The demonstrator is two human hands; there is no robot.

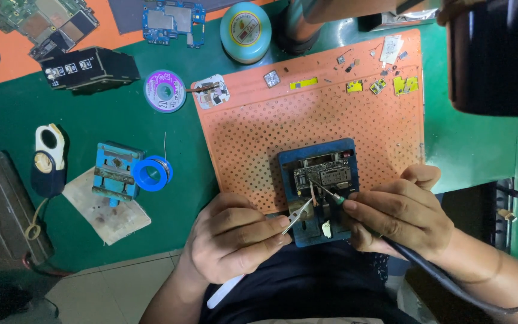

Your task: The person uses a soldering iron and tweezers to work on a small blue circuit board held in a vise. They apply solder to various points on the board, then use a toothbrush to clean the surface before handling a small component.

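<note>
Left hand [232,240] pinches tweezers [298,216], tips just beside a circuit board [324,175] clamped in a blue holder [316,192] on the orange perforated mat [307,114]. Right hand [400,216] grips a soldering iron [330,193], tip touching the board. Blue solder spool [151,173] sits well apart on the left.

A small dark circuit board [324,175] lies flat, clamped in a blue holder [289,157] near the front edge of the perforated orange mat [253,138]. Thin silver tweezers [298,216] slant up from the left, tips at the board's front edge. A soldering iron [331,194] with a dark cable angles in from the right, tip on the board.
</note>
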